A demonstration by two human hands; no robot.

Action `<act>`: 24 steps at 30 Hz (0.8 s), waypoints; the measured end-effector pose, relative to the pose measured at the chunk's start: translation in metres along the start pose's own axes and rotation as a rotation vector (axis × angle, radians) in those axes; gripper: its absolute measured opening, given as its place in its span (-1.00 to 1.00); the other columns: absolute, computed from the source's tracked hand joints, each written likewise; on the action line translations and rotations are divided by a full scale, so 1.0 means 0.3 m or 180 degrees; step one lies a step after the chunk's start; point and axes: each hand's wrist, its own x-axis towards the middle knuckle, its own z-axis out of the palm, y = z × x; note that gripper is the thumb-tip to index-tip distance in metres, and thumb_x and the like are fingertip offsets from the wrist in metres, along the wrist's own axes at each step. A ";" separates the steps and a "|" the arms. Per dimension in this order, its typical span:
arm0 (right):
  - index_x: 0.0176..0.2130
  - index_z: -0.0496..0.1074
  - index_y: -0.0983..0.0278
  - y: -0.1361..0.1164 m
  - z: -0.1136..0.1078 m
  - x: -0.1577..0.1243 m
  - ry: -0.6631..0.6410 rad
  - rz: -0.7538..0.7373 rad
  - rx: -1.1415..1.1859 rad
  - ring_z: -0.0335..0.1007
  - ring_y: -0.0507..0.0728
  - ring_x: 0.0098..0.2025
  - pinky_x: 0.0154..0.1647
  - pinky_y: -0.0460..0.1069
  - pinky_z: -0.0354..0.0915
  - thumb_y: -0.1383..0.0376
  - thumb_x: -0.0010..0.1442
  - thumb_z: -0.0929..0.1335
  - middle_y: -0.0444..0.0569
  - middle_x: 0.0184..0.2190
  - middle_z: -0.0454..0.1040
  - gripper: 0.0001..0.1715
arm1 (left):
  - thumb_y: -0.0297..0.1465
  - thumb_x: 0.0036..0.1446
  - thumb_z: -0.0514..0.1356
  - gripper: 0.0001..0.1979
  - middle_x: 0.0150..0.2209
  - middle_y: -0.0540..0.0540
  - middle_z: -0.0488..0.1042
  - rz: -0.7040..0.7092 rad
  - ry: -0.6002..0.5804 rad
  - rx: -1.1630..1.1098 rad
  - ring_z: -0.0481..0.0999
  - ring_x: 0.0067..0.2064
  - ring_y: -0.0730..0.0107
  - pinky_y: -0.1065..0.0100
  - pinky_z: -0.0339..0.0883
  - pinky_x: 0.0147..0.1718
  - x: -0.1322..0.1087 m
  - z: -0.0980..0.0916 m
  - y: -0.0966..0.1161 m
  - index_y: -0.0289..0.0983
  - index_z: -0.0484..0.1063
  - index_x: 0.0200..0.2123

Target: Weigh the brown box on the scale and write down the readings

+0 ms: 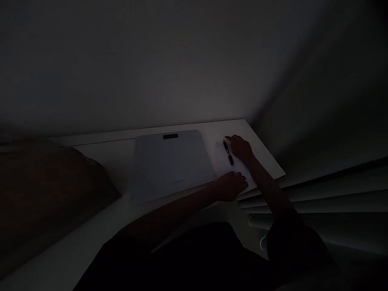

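The scene is very dark. My right hand point(241, 148) reaches to the far right of a white desk point(103, 155) and closes its fingers around a black pen point(228, 152), which lies over a sheet of paper point(222, 161) with faint marks. My left hand point(232, 185) rests palm down on the near edge of that paper, fingers loosely curled; whether it grips anything cannot be made out. A closed grey laptop point(171, 161) lies flat just left of the paper.
A plain wall rises behind the desk. Window blinds point(318, 198) run along the right side. A dim brownish shape point(45, 182) sits at the left. The desk's right corner ends close to my right hand.
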 end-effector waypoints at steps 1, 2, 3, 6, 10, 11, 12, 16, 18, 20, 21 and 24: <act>0.26 0.28 0.22 0.008 0.005 0.001 0.0113 0.0078 0.0162 0.25 0.14 0.12 -0.24 -0.04 0.26 0.35 0.38 0.06 0.09 0.10 0.35 -0.45 | -0.42 0.28 -0.02 -0.79 -0.22 -0.17 0.38 0.0018 0.0016 0.0097 0.33 -0.26 0.26 0.26 0.12 -0.36 0.000 -0.008 0.005 -0.31 0.36 -0.12; 0.18 0.35 0.25 0.017 0.012 0.002 0.0230 0.0130 0.0320 0.24 0.12 0.13 -0.20 -0.04 0.26 0.36 0.37 0.08 0.08 0.07 0.37 -0.49 | -0.43 0.29 -0.04 -0.78 -0.23 -0.17 0.38 0.0035 0.0032 0.0228 0.34 -0.27 0.26 0.26 0.11 -0.38 -0.002 -0.020 0.011 -0.31 0.36 -0.12; 0.11 0.39 0.28 0.026 0.020 0.004 0.0347 0.0157 0.0454 0.24 0.12 0.12 -0.17 -0.04 0.26 0.36 0.36 0.10 0.08 0.03 0.39 -0.53 | -0.44 0.30 -0.05 -0.77 -0.24 -0.17 0.39 0.0071 0.0068 0.0380 0.36 -0.27 0.26 0.27 0.11 -0.39 -0.007 -0.034 0.018 -0.31 0.36 -0.10; -0.10 0.43 0.33 0.049 0.043 0.015 0.0667 0.0099 0.0665 0.26 0.13 0.01 -0.08 0.00 0.24 0.38 0.30 0.14 0.06 -0.11 0.42 -0.66 | -0.45 0.32 -0.06 -0.72 -0.19 -0.19 0.43 0.0162 0.0409 0.0805 0.42 -0.19 0.23 0.25 0.19 -0.33 -0.041 -0.102 0.041 -0.32 0.34 -0.01; -0.27 0.37 0.35 0.059 0.033 0.036 0.0981 -0.0144 0.0675 0.22 0.15 -0.13 -0.03 0.06 0.21 0.37 0.26 0.16 0.10 -0.25 0.40 -0.76 | -0.43 0.31 0.01 -0.75 -0.10 -0.24 0.46 -0.0142 0.0784 0.1094 0.44 -0.09 0.20 0.22 0.30 -0.18 -0.162 -0.252 0.066 -0.35 0.34 0.01; -0.29 0.36 0.35 0.053 0.018 0.041 0.1048 -0.0195 0.0690 0.22 0.15 -0.14 -0.04 0.06 0.20 0.37 0.25 0.16 0.10 -0.26 0.39 -0.78 | -0.43 0.30 0.04 -0.76 -0.11 -0.24 0.46 -0.0287 0.0848 0.1164 0.45 -0.08 0.18 0.21 0.32 -0.18 -0.206 -0.296 0.072 -0.35 0.34 -0.01; -0.30 0.34 0.34 0.041 -0.001 0.045 0.1109 -0.0260 0.0695 0.21 0.15 -0.16 -0.06 0.06 0.20 0.38 0.24 0.16 0.10 -0.28 0.38 -0.79 | -0.42 0.29 0.06 -0.74 -0.07 -0.24 0.47 -0.0455 0.0841 0.1217 0.45 -0.04 0.16 0.21 0.35 -0.14 -0.256 -0.340 0.078 -0.35 0.34 0.01; -0.36 0.28 0.31 -0.075 -0.107 0.058 0.1303 -0.0844 0.0505 0.16 0.12 -0.29 -0.21 0.03 0.16 0.38 0.22 0.17 0.05 -0.39 0.33 -0.84 | -0.48 0.22 0.07 -0.78 -0.08 -0.17 0.52 -0.1285 0.1224 0.1592 0.48 -0.02 0.17 0.22 0.40 -0.06 -0.496 -0.484 0.106 -0.35 0.38 -0.07; -0.38 0.26 0.31 -0.179 -0.161 0.063 0.1516 -0.1300 0.0535 0.15 0.11 -0.31 -0.23 0.02 0.15 0.40 0.19 0.17 0.03 -0.44 0.29 -0.87 | -0.50 0.19 0.09 -0.75 -0.07 -0.17 0.53 -0.1639 0.1283 0.1838 0.49 -0.01 0.13 0.19 0.42 -0.11 -0.635 -0.528 0.125 -0.35 0.38 -0.05; -0.36 0.27 0.31 -0.308 -0.205 0.068 0.1760 -0.1571 0.0812 0.18 0.10 -0.29 -0.23 0.00 0.18 0.42 0.19 0.16 0.03 -0.42 0.31 -0.85 | -0.50 0.17 0.14 -0.68 -0.01 -0.17 0.51 -0.2154 0.1294 0.1841 0.47 0.06 0.13 0.18 0.43 -0.06 -0.776 -0.556 0.151 -0.33 0.37 0.01; -0.34 0.29 0.32 -0.378 -0.223 0.070 0.1786 -0.1664 0.1025 0.21 0.09 -0.28 -0.22 0.00 0.19 0.40 0.21 0.16 0.04 -0.39 0.34 -0.84 | -0.53 0.14 0.16 -0.67 -0.03 -0.15 0.52 -0.2384 0.1388 0.1831 0.48 0.06 0.15 0.18 0.42 -0.03 -0.845 -0.567 0.167 -0.31 0.38 0.00; -0.21 0.37 0.34 -0.591 -0.267 0.074 0.1486 -0.1962 0.1739 0.31 0.12 -0.16 -0.12 0.02 0.27 0.28 0.32 0.14 0.09 -0.28 0.43 -0.71 | -0.52 0.10 0.17 -0.63 -0.05 -0.13 0.53 -0.3127 0.2018 0.2095 0.50 0.04 0.17 0.16 0.41 0.02 -1.029 -0.590 0.224 -0.26 0.41 0.02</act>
